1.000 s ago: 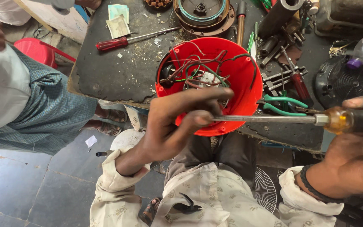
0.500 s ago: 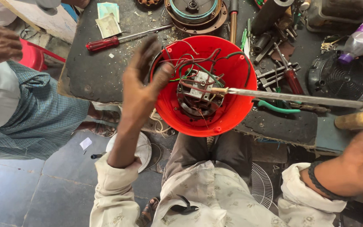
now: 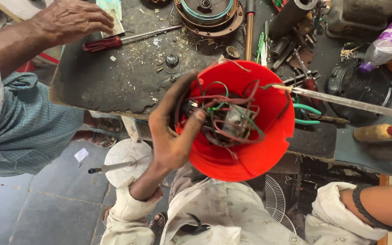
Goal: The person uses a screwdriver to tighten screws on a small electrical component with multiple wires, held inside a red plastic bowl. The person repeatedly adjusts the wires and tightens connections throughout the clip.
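- The left hand point(image 3: 171, 136) grips the rim of a red plastic housing point(image 3: 246, 149), fingers curled inside, tilting its open side up so the tangled wires point(image 3: 225, 113) show.
- The right hand lies outside the frame; a long screwdriver shaft point(image 3: 350, 103) reaches the rim.
- Beyond: a cluttered dark workbench point(image 3: 114, 86) and a tiled floor point(image 3: 41, 199), with another person's hand point(image 3: 71, 20) near a red-handled screwdriver point(image 3: 103, 44).

The left hand point(image 3: 173, 136) shifted from the front of the red housing point(image 3: 250, 154) to its left rim, thumb now inside among the wires point(image 3: 225, 113). The screwdriver shaft point(image 3: 355, 103) drew back to the right rim, and the right hand left view. Another person's hand point(image 3: 69, 20) reached over the counter point(image 3: 128, 86).
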